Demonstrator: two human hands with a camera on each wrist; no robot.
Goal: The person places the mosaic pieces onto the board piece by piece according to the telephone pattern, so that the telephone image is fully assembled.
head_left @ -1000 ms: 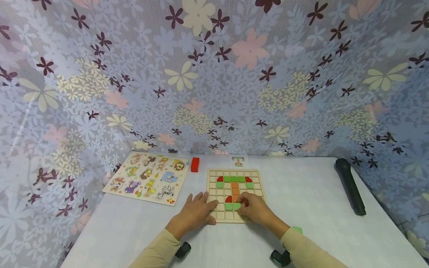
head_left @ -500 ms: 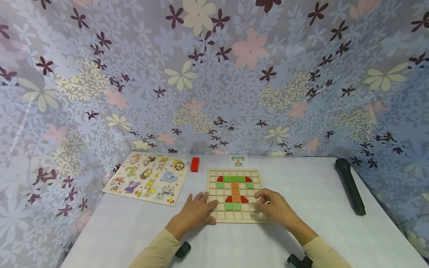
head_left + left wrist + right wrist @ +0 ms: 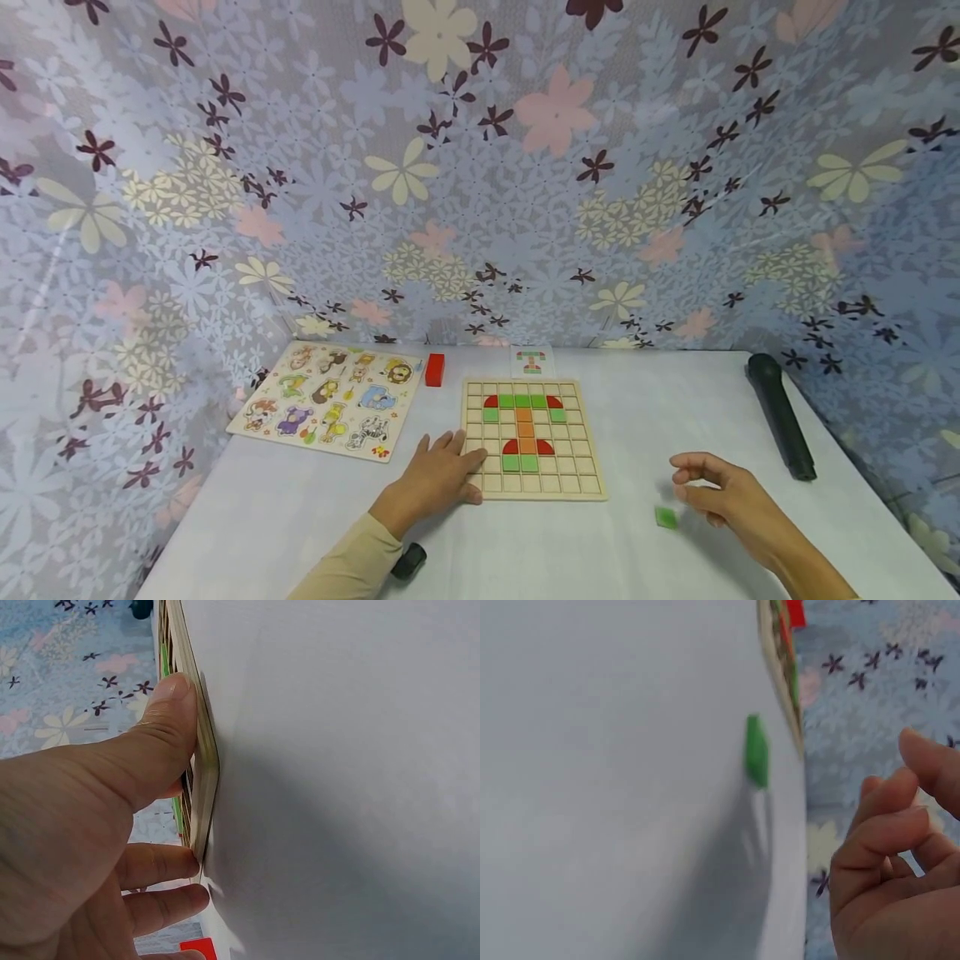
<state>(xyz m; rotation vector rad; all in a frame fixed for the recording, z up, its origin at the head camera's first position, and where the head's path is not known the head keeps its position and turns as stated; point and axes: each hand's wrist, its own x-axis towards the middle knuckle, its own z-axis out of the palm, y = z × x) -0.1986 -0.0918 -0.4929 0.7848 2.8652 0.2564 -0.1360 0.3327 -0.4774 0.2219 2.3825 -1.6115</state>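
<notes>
A wooden grid board (image 3: 570,483) lies on the table with red, green and orange pieces set in a T-like pattern. My left hand (image 3: 432,477) rests along its left edge, thumb and fingers spread; the left wrist view shows the thumb (image 3: 169,712) against the board's rim. Right of the board, my right hand (image 3: 727,500) hovers with loosely bent fingers and nothing between them. Just left of its fingertips lies a loose green square tile (image 3: 666,517), also visible as a green tile (image 3: 757,752) in the right wrist view, apart from the hand.
A pattern card (image 3: 532,362) lies behind the board. A red block (image 3: 435,370) and an animal puzzle board (image 3: 330,400) are at the back left. A black cylindrical object (image 3: 780,417) lies at the far right. Floral fabric (image 3: 480,208) hangs behind the table.
My right hand has left the board and moved right toward the green tile. A second red rounded piece now shows beside the lower orange one. My left hand has stayed put.
</notes>
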